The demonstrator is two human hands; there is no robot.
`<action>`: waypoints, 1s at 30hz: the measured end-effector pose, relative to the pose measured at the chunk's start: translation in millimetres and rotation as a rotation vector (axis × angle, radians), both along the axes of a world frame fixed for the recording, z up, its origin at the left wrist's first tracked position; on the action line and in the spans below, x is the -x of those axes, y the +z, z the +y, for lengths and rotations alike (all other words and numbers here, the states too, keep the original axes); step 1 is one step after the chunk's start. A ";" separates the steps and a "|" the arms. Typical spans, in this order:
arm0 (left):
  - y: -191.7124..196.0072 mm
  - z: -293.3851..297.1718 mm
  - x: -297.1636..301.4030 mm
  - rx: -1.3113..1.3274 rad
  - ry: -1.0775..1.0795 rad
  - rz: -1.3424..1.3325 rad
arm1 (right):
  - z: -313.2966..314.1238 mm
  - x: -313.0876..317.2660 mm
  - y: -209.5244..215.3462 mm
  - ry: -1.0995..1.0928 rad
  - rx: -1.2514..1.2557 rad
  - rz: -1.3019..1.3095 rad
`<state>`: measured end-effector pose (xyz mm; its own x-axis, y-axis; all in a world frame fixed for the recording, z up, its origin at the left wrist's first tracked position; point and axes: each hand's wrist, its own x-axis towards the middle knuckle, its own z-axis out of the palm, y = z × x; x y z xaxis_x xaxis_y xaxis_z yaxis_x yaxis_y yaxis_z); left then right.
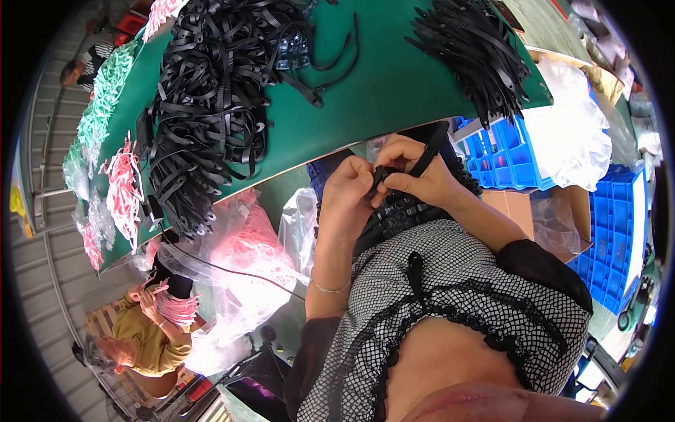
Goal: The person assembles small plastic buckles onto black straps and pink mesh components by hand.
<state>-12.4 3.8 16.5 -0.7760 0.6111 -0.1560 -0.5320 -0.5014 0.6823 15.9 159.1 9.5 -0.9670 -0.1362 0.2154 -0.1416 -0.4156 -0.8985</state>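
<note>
Above my lap, just off the near edge of the table, both hands are close together. My right hand (422, 174) is closed around a black strap (427, 158), whose flat end sticks up past the fingers. The fingertips of my left hand (349, 186) pinch a small black piece (380, 176) where the two hands meet; it may be a buckle or the strap's other end. Fingers partly hide that spot. In my lap, under the hands, lies a heap of black straps with buckle-like parts (402, 216).
A large pile of black straps (211, 91) covers the left of the green table (365, 112); a neater bundle (478, 56) lies at the right. Pink straps in plastic bags (246, 239) stand below. Blue crates (612, 232) and a cardboard box (510, 211) are right. Another person (151, 337) sits left.
</note>
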 end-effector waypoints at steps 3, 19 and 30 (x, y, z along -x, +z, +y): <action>3.8 -3.6 -2.4 0.057 0.012 0.037 | 2.5 3.0 0.0 -0.024 -0.216 0.149; -1.1 -5.7 -4.0 -0.083 -0.011 -0.038 | 0.5 -1.1 3.7 0.120 0.026 -0.068; -2.0 -1.3 -5.5 -0.058 0.023 -0.030 | 3.1 -2.0 -5.7 0.099 0.019 0.006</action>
<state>-6.9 2.5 14.5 -0.7855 0.6019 -0.1442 -0.5398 -0.5522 0.6354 17.9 162.2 3.8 -0.9478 -0.2265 0.2242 -0.1040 -0.4450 -0.8895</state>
